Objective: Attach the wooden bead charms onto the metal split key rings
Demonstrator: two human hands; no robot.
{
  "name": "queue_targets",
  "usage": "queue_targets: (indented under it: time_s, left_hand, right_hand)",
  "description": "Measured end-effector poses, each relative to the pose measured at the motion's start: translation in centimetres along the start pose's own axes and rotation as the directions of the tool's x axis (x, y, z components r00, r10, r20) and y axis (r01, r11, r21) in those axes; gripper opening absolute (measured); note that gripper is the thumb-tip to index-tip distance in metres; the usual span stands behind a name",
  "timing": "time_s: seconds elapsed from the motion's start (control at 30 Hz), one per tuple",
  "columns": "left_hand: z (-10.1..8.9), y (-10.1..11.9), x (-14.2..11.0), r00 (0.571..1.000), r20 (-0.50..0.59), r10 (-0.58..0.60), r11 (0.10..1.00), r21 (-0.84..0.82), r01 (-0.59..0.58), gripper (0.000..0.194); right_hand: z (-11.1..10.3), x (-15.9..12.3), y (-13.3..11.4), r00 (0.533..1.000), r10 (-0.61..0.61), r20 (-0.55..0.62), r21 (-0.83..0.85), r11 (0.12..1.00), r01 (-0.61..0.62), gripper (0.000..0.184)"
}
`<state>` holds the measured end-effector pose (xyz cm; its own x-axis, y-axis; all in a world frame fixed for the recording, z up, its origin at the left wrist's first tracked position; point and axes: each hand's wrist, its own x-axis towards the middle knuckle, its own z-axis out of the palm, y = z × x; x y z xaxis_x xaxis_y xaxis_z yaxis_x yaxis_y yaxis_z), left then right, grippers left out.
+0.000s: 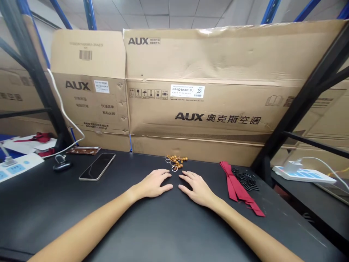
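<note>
My left hand and my right hand lie palm down on the black tabletop, fingers spread and holding nothing. Their fingertips nearly meet at the middle. Just beyond them is a small heap of gourd-shaped wooden beads with metal rings, close to but not touching my fingers. To the right of my right hand lies a folded red ribbon, beside a loose pile of black rings.
A smartphone lies left of my hands, near a small black fob and a brown packet. Power strips stand at left and right. Large AUX cardboard cartons line the table's back edge, between dark shelving uprights.
</note>
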<state>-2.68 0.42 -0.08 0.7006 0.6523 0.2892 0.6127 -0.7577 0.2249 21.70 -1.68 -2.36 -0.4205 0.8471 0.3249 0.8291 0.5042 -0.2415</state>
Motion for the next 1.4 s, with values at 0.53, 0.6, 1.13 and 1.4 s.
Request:
queue_targets:
  time_s: [0.53, 0.6, 1.13, 1.4]
  left_hand:
    - [0.0, -1.6, 0.2, 0.976, 0.206, -0.064, 0.997, 0.064, 0.052, 0.068]
    - [0.0, -1.6, 0.2, 0.976, 0.210, -0.059, 0.997, 0.062, 0.047, 0.068]
    - [0.2, -1.8, -0.1, 0.978, 0.208, 0.002, 0.997, 0.069, -0.017, 0.071]
    - [0.3, 0.2, -0.4, 0.971, 0.228, 0.070, 0.996, 0.032, -0.079, 0.076]
  right_hand:
    - [-1.2, -0.5, -0.9, 0.952, -0.056, 0.300, 0.031, 0.998, 0.049, 0.070]
    - [-1.2, -0.5, -0.9, 0.952, -0.052, 0.301, 0.038, 0.998, 0.043, 0.070]
    - [-0.8, -0.1, -0.6, 0.972, -0.007, 0.236, 0.028, 1.000, 0.000, 0.069]
    - [-0.5, 0.3, 0.3, 0.972, 0.035, 0.232, 0.005, 0.999, -0.038, 0.069]
